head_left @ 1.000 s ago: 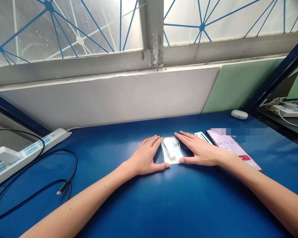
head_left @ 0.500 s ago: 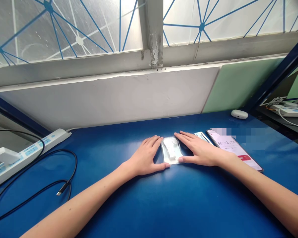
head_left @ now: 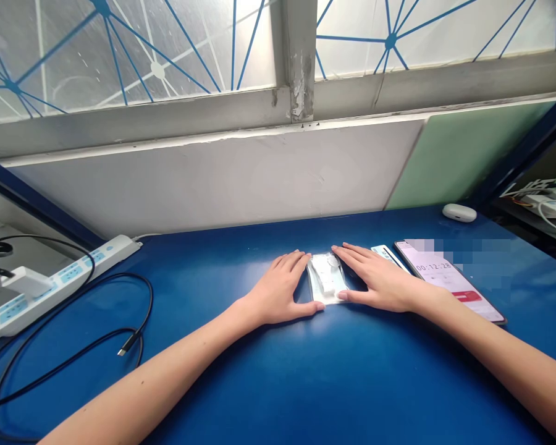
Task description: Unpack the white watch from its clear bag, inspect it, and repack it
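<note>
Between my two hands a small clear plastic packet (head_left: 327, 279) lies flat on the blue table (head_left: 278, 377). Something white shows inside it, but I cannot make out what it is. My left hand (head_left: 285, 289) rests at the packet's left side, palm down, thumb stretched toward its near edge. On the other side lies my right hand (head_left: 375, 281), fingers extended along the packet's right side and thumb touching its near right corner. Both hands are open, and neither grips the packet.
Right of my right hand lie a phone (head_left: 449, 278) showing a timer and a partly covered white-and-blue card (head_left: 389, 256). A white earbud case (head_left: 459, 213) sits at the back right. At left are a power strip (head_left: 81, 269), a plugged-in charger (head_left: 26, 283) and a black cable (head_left: 151, 303).
The whole view has shifted, so everything appears slightly further right. My hands and the packet keep the same places relative to each other.
</note>
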Tool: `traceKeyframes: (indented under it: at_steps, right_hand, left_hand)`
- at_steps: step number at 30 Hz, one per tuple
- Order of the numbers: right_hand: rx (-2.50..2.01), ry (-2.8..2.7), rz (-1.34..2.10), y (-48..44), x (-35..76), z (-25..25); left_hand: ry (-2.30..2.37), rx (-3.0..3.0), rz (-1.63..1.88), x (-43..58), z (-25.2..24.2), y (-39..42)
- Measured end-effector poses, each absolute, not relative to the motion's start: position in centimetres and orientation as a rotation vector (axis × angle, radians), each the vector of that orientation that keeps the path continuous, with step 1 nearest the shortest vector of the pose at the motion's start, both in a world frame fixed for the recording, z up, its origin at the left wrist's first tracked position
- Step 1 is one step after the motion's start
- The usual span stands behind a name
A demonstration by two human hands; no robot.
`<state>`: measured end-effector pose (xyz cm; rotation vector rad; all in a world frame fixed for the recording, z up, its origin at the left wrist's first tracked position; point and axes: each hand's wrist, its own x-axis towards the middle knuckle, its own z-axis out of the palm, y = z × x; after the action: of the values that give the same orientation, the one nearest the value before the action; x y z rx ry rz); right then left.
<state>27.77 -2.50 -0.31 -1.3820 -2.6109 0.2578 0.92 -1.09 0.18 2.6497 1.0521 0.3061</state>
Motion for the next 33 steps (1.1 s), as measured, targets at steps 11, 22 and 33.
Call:
traceKeyframes:
  at_steps: [11,22,33]
  right_hand:
    - [-1.359,-2.575,0.217,-2.6,27.6,-0.5]
    - [-1.435,-2.317,0.019,-2.2,27.3,0.0]
    - [-1.143,-2.396,0.262,-2.7,26.8,-0.1]
  left_hand:
    - [1.037,2.673,0.306,0.9,0.1,-1.0]
    - [1.014,2.741,0.337,0.7,0.1,-1.2]
    - [1.28,2.618,0.447,0.9,-0.6,-0.8]
